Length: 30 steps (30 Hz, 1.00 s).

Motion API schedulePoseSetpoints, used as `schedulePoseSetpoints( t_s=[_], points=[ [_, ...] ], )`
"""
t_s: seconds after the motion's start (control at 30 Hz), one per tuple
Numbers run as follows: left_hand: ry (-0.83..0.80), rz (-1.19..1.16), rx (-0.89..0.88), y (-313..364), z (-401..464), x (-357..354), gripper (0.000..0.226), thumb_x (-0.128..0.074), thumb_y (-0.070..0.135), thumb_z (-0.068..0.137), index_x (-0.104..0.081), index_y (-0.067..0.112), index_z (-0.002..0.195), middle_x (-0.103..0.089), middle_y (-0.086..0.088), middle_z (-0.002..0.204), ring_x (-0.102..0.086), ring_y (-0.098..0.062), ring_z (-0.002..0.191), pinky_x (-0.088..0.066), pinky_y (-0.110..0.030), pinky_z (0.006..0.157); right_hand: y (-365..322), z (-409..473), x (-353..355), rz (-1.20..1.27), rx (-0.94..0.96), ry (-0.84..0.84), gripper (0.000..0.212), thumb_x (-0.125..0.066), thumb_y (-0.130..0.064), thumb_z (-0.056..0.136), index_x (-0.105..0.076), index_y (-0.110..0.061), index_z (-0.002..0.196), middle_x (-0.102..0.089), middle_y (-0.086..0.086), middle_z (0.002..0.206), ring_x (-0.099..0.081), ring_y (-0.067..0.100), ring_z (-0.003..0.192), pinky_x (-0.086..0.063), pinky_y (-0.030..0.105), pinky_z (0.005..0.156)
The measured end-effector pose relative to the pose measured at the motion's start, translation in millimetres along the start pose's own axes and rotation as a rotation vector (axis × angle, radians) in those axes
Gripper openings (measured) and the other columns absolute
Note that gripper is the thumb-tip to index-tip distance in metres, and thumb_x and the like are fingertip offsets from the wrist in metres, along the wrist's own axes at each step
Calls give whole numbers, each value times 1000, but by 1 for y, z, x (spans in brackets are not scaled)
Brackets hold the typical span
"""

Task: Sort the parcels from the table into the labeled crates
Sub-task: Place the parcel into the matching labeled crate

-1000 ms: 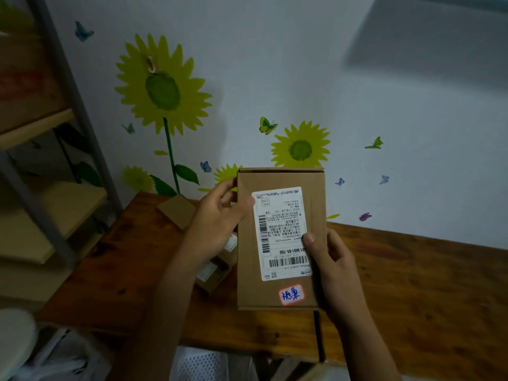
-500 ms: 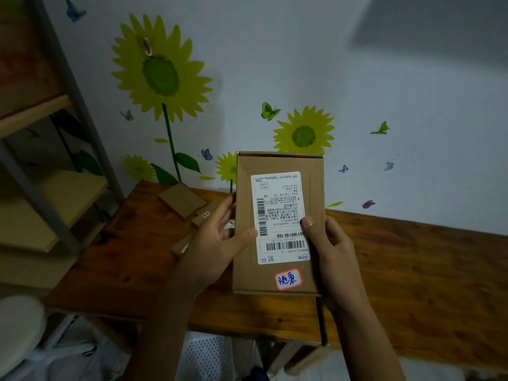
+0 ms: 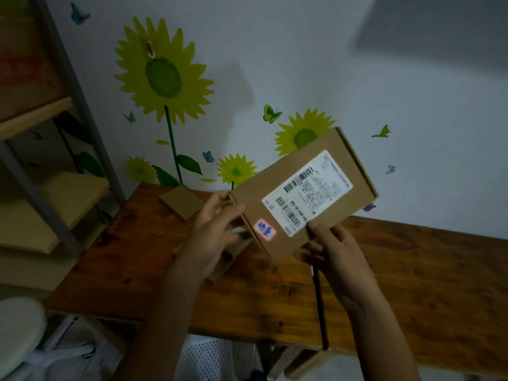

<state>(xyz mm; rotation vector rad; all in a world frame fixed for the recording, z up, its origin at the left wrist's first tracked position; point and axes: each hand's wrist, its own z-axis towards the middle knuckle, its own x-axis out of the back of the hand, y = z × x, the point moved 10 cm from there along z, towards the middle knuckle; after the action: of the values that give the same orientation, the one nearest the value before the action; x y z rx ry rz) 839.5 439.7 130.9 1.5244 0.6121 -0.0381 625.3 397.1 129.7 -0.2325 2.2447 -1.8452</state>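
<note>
A wooden table (image 3: 412, 284) stands against a sunflower-decorated wall (image 3: 412, 92). Above it, the right hand (image 3: 334, 253) pinches the near corner of a tilted cardboard parcel (image 3: 299, 193), label up. The left hand (image 3: 211, 235), fingers loosely spread, sits at the parcel's left edge; whether it touches is unclear.

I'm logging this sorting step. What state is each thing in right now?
Cardboard parcel: closed, tilted, held above the table, label facing the camera.
Right hand: grips the parcel's lower edge.
Left hand: fingers relaxed by the parcel's left end.
Small box: closed, lying on the table.
</note>
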Motion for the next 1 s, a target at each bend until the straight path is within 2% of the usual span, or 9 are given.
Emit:
schedulePoseSetpoints(
  t_s=[0.1,0.2,0.27,0.37,0.43,0.5,0.63,0.77,1.0],
  points=[
    [48,134,-115,36,20,9,17,-58,18,98,-62,21,114,-75,0,99,-73,-21,92,-61,-35,77,-15,-16,11,-433,64,-22,45,-60,-58,78,-72,-15,89,-76,0,84,-73,12,77,-57,34,75],
    [-16,343,-228,79,33,7,17,-63,22,96,-67,31,109,-76,5,93,-74,-14,82,-57,-23,64,-67,-39,40,-551,352,283,55,-55,-64,75,-65,-11,70,-68,0,66,-62,13,60,-47,32,61],
    [-121,476,-236,95,42,-5,18,-67,20,94,-69,34,105,-76,4,92,-74,-14,79,-57,-24,65,-93,-45,40,-647,527,391,51,-54,-66,75,-66,-18,84,-68,-12,77,-62,6,77,-46,32,72],
    [-319,725,-211,96,44,-37,17,-72,27,90,-71,39,102,-78,5,93,-75,-15,81,-59,-26,72,-76,-17,-1,-863,485,78,71,-63,-65,78,-49,-35,140,-48,-26,133,-45,-1,126,-38,29,104],
    [-365,762,-196,91,42,-49,16,-73,28,89,-72,40,100,-78,9,91,-75,-13,79,-59,-24,70,-45,-4,-21,-722,292,-162,63,-69,-56,80,-49,-40,138,-59,-24,132,-61,1,116,-52,30,96],
    [-320,721,-227,90,40,-46,19,-75,34,86,-72,39,104,-76,10,94,-74,-14,82,-59,-26,72,-25,-2,-32,-467,214,-261,46,-70,-41,85,-58,-33,128,-75,-8,114,-75,12,94,-61,32,77],
    [-11,654,-265,72,33,3,47,-66,64,83,-63,37,121,-67,14,113,-66,-2,98,-52,-24,82,1,1,-19,-190,166,-99,43,-68,-40,84,-62,-25,124,-77,1,106,-76,23,91,-61,45,79],
    [-102,503,-86,19,10,3,16,-57,31,100,-66,28,113,-76,6,103,-72,-4,89,-54,-17,70,11,5,-15,-110,149,-48,44,-68,-42,79,-64,-23,119,-78,3,104,-76,25,93,-60,47,82],
    [-131,357,-85,-6,-3,1,37,-67,11,94,-60,28,126,-71,2,122,-70,-17,109,-57,-41,92,10,3,-19,-50,172,-58,37,-66,-35,83,-65,-22,117,-79,1,102,-76,22,93,-59,39,77]
  ],
)
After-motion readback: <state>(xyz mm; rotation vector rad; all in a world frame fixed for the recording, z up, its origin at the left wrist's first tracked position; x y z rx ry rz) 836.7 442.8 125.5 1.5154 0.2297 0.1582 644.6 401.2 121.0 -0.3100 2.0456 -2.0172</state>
